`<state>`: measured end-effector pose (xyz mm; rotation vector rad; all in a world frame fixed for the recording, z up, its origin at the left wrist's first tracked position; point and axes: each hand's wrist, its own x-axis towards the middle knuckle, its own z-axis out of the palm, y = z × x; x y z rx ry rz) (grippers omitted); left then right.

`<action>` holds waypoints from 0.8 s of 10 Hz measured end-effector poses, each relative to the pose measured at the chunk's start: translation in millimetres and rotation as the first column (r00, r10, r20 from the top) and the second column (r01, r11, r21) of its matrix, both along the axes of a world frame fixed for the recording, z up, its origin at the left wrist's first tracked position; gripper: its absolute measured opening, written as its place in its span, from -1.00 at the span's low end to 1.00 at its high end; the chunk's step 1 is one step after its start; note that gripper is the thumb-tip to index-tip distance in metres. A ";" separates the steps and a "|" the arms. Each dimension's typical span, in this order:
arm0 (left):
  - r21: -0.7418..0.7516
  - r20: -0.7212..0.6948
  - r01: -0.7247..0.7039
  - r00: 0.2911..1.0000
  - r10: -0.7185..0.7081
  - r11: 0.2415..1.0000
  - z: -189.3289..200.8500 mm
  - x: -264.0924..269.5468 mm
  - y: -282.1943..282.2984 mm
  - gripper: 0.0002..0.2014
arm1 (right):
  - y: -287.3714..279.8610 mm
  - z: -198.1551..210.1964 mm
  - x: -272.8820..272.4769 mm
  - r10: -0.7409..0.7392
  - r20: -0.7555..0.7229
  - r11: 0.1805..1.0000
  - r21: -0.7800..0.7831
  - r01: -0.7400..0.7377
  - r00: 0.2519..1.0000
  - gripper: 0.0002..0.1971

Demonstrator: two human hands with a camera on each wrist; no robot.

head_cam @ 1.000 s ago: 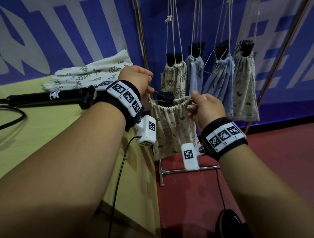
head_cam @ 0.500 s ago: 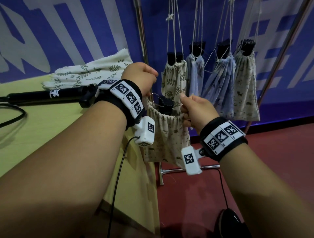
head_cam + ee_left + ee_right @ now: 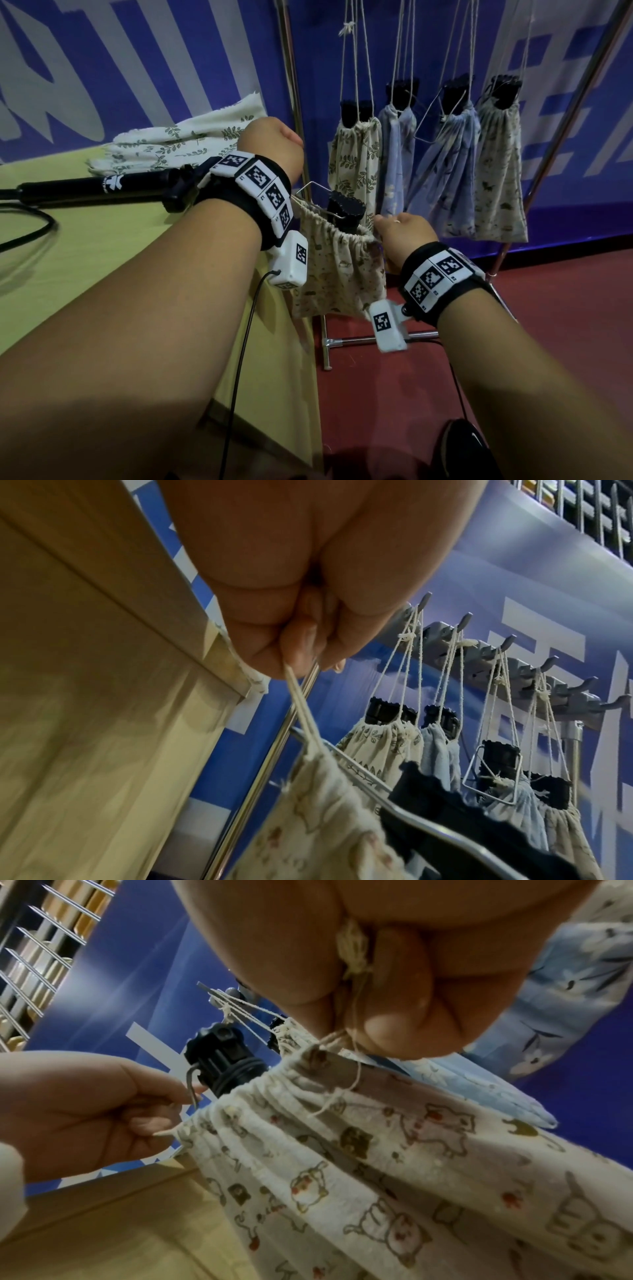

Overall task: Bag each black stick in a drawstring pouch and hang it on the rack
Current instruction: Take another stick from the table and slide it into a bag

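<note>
Only wrist views show hands (image 3: 85, 1118) pinching drawstrings (image 3: 303, 710).

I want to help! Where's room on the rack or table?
Free, it seems: the end hooks right of the four hung pouches; the yellow table between the black stick and its near edge. Crowded: behind the stick, where folded pouches lie.

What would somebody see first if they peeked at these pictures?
First, two hands in the middle: the left hand and the right hand each pinch a drawstring of a cartoon-print pouch, with a black stick poking out of its gathered top. Behind them, four filled pouches hang by strings from the hook rack. On the left, another black stick lies on the yellow table.
</note>
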<state>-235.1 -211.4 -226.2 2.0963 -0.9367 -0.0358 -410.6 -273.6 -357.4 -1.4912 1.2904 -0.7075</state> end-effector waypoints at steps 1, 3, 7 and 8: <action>0.000 -0.024 -0.024 0.999 0.024 1.000 -0.5 5.2 -1.3 -0.69 | -4.0 -1.2 -0.3 -0.026 -0.046 1.000 -0.016 0.025 0.999 -0.66; 0.027 0.008 -0.080 0.997 0.079 0.996 0.9 13.8 0.6 -0.72 | -17.5 -12.3 -8.5 -0.149 -0.086 0.989 -0.012 0.148 0.985 -0.70; 0.001 -0.026 -0.182 0.983 0.182 0.983 0.9 18.7 -2.9 -0.77 | -14.5 -9.8 -13.0 -0.227 -0.044 0.974 -0.004 0.227 0.973 -0.66; -0.009 -0.036 -0.128 0.991 0.128 0.992 3.0 9.8 1.7 -0.72 | -13.7 -7.1 -14.2 -0.241 0.027 0.970 -0.020 0.241 0.970 -0.66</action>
